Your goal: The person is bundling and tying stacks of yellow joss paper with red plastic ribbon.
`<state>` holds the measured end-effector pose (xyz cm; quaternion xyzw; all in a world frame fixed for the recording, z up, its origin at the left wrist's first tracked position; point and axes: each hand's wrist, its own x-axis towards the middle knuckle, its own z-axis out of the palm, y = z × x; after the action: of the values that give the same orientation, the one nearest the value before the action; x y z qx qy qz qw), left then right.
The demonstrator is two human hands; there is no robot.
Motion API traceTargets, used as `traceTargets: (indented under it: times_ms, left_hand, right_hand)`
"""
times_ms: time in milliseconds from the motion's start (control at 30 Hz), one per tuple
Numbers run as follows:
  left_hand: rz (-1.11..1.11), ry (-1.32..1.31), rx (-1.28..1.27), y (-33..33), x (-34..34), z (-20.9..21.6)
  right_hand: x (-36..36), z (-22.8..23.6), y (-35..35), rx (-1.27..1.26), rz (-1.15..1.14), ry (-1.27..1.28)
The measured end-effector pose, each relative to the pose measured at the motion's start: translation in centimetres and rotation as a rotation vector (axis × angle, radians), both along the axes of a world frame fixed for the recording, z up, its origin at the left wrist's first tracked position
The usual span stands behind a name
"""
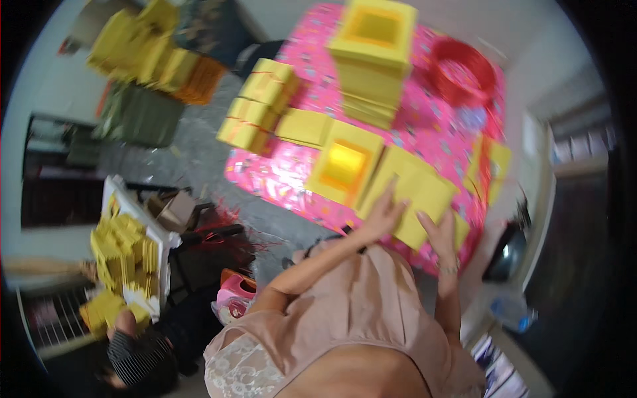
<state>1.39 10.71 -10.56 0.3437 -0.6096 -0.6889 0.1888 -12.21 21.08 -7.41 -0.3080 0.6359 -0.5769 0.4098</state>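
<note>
A stack of yellow paper sheets (415, 182) lies on the pink patterned table near me. My left hand (385, 213) rests on its near left part, fingers stretched out over the top sheet. At the stack's near right edge is my right hand (439, 233), thumb and fingers apart, touching the paper. More yellow paper (462, 229) shows beside the right fingers. Left of the stack lies a yellow sheet pile with a shiny gold square in an orange border (345, 162). A plain yellow pile (303, 127) adjoins it.
A tall yellow paper stack (371, 79) and a red basket (462, 71) stand at the back of the pink table (279, 176). Tied yellow bundles (255, 116) sit at its left. Another person (142, 355) works at lower left beside a white table with yellow paper (126, 255).
</note>
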Motion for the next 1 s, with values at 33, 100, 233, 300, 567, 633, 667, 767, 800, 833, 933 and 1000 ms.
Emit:
traceTargets:
  times_ms: [33,100,233,300,567,633,667,767,800,833,933,1000]
  left_hand:
    - [0.071,-0.056,-0.154,0.7,-0.2,-2.3]
    - [0.021,0.096,-0.117,0.8,-0.7,-4.6]
    - [0.075,0.046,-0.340,1.4,-1.6,-4.3]
    - [0.063,0.010,-0.300,0.7,-1.0,-3.0]
    - [-0.032,-0.055,-0.121,-0.7,-0.2,-0.4]
    - [0.012,-0.028,-0.133,-0.7,-0.2,-1.4]
    - [0.006,-0.015,-0.184,-0.8,-0.3,-2.1]
    - [0.043,0.025,-0.303,-0.9,-1.2,-5.9]
    - [0.085,0.048,-0.368,-0.1,-1.6,-7.0]
    - [-0.046,-0.075,-0.057,-1.1,-0.7,-2.5]
    - [0.075,-0.016,-0.149,-1.8,0.1,-3.8]
    - [0.064,0.084,-0.067,-2.0,-0.4,-5.2]
  right_hand:
    - [0.2,-0.1,0.0,-0.034,0.000,0.020]
    - [-0.1,-0.5,0.4,0.066,-0.022,-0.025]
    - [-0.7,-2.9,1.8,0.117,-0.124,0.096]
    - [-1.1,-3.9,1.9,0.076,-0.076,0.118]
    - [-1.2,-1.9,-0.8,-0.106,-0.081,-0.210]
    - [-1.7,-1.9,-1.1,-0.085,-0.075,-0.186]
    - [-2.7,-2.6,-1.1,-0.075,-0.141,-0.196]
    - [-3.1,-2.2,-1.2,-0.063,-0.173,-0.111]
    - [-2.9,-1.8,-1.1,-0.056,-0.139,-0.022]
    - [-3.0,-2.9,-1.1,-0.059,-0.208,-0.045]
    - [-2.1,-1.5,-2.3,0.031,-0.148,-0.145]
    - [-3.2,-2.6,-1.0,0.023,0.031,-0.209]
